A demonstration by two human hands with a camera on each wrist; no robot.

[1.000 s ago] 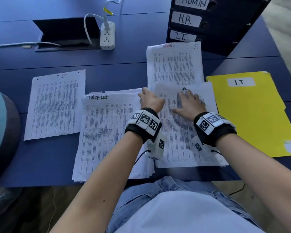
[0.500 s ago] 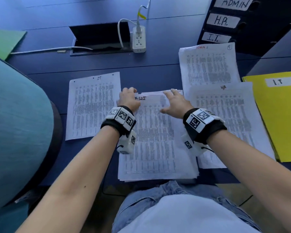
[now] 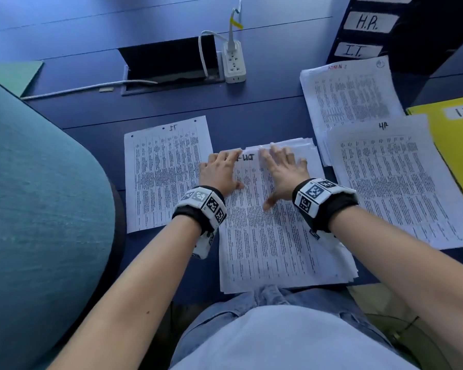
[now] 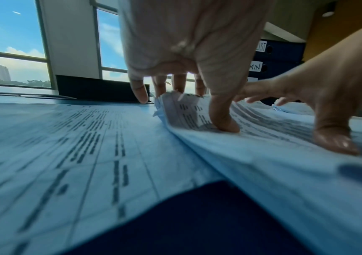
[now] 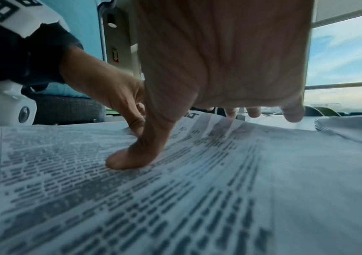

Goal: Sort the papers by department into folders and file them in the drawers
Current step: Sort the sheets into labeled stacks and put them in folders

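Head view: left hand (image 3: 219,170) pinches the far edge of a white printed paper stack (image 3: 273,236); right hand (image 3: 282,172) presses flat, fingers spread.

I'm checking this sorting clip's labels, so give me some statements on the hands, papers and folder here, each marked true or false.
1. Both hands rest on the middle stack. True.
2. The left hand holds the yellow folder. False: it grips the stack's far left corner; the folder lies untouched at far right.
3. The sheet marked HR lies right of the middle stack. True.
4. The right hand is clenched in a fist. False: its fingers lie spread on the stack.
5. The power strip sits on the papers. False: it sits on the table beyond them.
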